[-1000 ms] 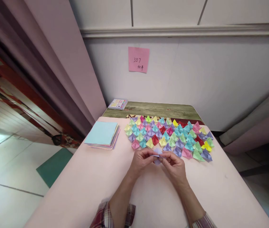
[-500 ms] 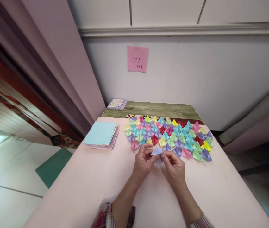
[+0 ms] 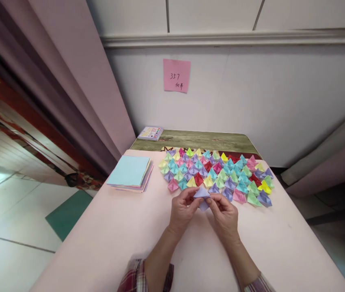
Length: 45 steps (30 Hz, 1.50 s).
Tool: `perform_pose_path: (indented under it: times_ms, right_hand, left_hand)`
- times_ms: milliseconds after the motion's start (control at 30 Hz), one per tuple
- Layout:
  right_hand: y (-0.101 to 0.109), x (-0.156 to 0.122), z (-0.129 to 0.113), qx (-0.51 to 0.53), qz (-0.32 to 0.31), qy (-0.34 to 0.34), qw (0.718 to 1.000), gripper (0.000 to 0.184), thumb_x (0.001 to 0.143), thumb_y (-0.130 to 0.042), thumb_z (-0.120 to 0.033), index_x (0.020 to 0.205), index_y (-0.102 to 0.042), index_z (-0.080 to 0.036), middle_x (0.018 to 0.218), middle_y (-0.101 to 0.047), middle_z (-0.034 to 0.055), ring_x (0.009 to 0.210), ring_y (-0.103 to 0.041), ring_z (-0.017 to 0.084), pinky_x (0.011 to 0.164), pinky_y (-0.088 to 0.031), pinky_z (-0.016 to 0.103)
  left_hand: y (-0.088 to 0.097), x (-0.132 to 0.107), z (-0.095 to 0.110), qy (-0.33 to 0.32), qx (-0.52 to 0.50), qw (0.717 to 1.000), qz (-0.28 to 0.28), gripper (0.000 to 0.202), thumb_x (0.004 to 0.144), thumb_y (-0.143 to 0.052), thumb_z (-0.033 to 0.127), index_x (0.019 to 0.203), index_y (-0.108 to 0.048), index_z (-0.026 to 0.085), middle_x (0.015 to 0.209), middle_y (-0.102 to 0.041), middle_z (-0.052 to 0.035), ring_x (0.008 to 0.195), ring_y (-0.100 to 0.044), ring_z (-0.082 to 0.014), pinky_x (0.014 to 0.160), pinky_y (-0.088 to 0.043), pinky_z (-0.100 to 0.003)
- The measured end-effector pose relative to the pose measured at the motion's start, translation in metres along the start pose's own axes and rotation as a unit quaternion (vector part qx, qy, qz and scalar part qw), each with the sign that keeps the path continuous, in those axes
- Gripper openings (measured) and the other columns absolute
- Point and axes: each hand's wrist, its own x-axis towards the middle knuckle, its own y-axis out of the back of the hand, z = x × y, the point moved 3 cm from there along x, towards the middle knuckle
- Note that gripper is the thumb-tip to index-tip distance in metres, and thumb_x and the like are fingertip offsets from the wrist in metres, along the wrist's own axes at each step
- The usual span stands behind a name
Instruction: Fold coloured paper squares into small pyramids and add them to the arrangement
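A small folded piece of lavender paper [image 3: 202, 193] is pinched between my two hands over the near side of the table. My left hand [image 3: 183, 209] grips its left edge with thumb and fingers, and my right hand [image 3: 223, 210] holds the right edge the same way. One pointed flap stands up above the thumbs, and another part shows below them. Just beyond my fingers lie several rows of folded paper boats [image 3: 221, 174] in blue, green, pink, red, yellow and purple.
A stack of square coloured paper [image 3: 130, 171], light blue on top, lies on the left of the pale pink table [image 3: 105, 239]. At the back left corner sits a small printed pack [image 3: 150, 133]. A pink note [image 3: 176, 76] is stuck to the wall behind.
Both hands stay almost in place around the lavender paper. My left fingers have shifted slightly lower, and the hands are a touch farther apart.
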Motion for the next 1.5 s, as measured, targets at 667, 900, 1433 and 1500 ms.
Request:
perform_pose_path:
  times_ms: [667, 900, 1433, 1500]
  right_hand:
    - [-0.003, -0.002, 0.000, 0.041, 0.003, -0.063, 0.997, 0.027, 0.077, -0.074, -0.043, 0.083, -0.063, -0.020, 0.071, -0.062, 0.0000, 0.063, -0.058, 0.014, 0.058, -0.049, 0.025]
    - [-0.010, -0.003, -0.009, 0.105, 0.018, -0.083, 0.991, 0.033, 0.076, -0.076, -0.042, 0.094, -0.057, -0.021, 0.080, -0.066, 0.0033, 0.070, -0.065, 0.017, 0.060, -0.055, 0.027]
    - [-0.009, 0.000, -0.003, 0.100, -0.015, -0.159, 0.982, 0.042, 0.074, -0.076, -0.047, 0.102, -0.063, -0.019, 0.078, -0.072, 0.0043, 0.068, -0.067, 0.019, 0.061, -0.054, 0.030]
    - [-0.007, 0.000, -0.001, 0.086, -0.027, -0.174, 0.981, 0.037, 0.075, -0.074, -0.049, 0.094, -0.067, -0.018, 0.076, -0.071, 0.0043, 0.066, -0.065, 0.019, 0.059, -0.051, 0.028]
  left_hand:
    - [0.001, 0.001, 0.011, 0.004, 0.009, 0.998, -0.056, 0.020, 0.084, -0.064, 0.033, 0.074, -0.061, 0.016, 0.067, -0.056, 0.0004, 0.061, -0.054, -0.0106, 0.058, -0.045, -0.021]
    - [-0.003, -0.002, 0.008, 0.001, 0.041, 0.998, -0.036, 0.022, 0.082, -0.065, 0.034, 0.071, -0.056, 0.017, 0.066, -0.052, 0.0012, 0.058, -0.051, -0.0097, 0.056, -0.044, -0.020]
    - [0.003, 0.003, -0.017, 0.229, -0.157, 0.961, -0.001, 0.033, 0.061, -0.084, 0.035, 0.079, -0.068, 0.013, 0.065, -0.070, -0.0026, 0.056, -0.065, -0.0164, 0.053, -0.056, -0.029]
    - [0.004, 0.004, -0.014, 0.215, -0.148, 0.965, 0.005, 0.032, 0.062, -0.084, 0.035, 0.079, -0.068, 0.013, 0.064, -0.070, -0.0024, 0.055, -0.065, -0.0163, 0.054, -0.056, -0.029]
